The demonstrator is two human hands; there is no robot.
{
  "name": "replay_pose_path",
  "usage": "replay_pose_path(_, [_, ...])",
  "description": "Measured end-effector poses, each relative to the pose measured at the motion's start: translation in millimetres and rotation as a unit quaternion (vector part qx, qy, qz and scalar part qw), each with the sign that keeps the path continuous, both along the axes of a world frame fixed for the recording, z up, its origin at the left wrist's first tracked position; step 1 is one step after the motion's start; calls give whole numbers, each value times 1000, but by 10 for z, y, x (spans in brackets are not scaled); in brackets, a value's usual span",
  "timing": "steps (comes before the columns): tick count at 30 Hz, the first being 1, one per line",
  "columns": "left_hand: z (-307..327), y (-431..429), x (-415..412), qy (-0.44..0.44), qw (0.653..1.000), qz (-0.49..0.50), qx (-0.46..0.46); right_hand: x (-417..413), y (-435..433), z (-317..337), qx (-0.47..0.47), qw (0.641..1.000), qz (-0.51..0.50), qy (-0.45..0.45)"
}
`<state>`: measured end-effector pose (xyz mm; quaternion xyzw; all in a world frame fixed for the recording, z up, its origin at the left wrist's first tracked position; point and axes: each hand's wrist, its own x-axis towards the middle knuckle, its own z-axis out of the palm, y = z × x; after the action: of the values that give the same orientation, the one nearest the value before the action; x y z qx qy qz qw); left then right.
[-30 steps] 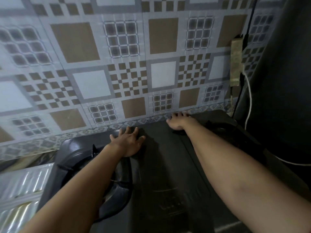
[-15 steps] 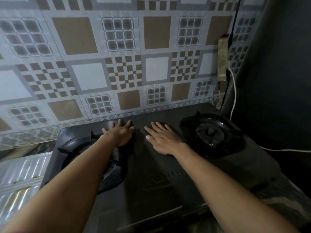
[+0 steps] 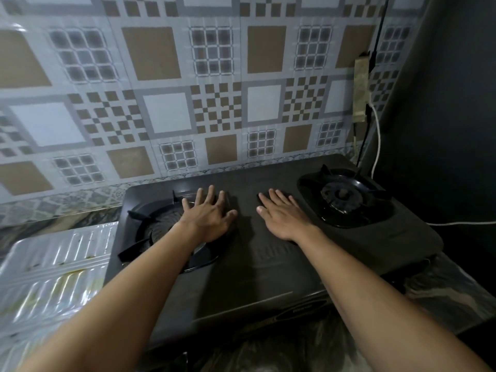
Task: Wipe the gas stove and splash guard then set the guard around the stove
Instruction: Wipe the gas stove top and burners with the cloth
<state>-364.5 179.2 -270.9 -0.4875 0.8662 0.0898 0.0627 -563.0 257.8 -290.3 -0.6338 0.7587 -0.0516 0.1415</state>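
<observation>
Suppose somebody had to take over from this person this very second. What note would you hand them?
Left hand: open, palm flat on the stove at the edge of the left burner, holding nothing.
Right hand: open, flat on the stove's middle, holding nothing.
Splash guard: lying flat on the counter left of the stove, with yellowish spots on it.
Done: cannot tell whether the stove is wiped; no cloth in view.
Left: wipe the guard, then stand it around the stove.
</observation>
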Motion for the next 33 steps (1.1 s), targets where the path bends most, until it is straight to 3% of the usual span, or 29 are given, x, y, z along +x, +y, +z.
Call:
replay_pose_path(12, [-40, 63, 53, -48, 999, -25, 3, 291, 731, -93, -38, 998, 59, -7])
replay_pose_path(21, [-44, 34, 66, -27, 999, -23, 29, 61, 854, -122, -36, 996, -83, 24])
replay_pose_path(29, [-56, 6, 57, -27, 999, -18, 36, 322, 1132, -112, -45, 999, 11, 19])
replay_pose_path(33, [-58, -1, 62, -33, 999, -20, 37, -59, 1188, -95, -28, 997, -70, 7])
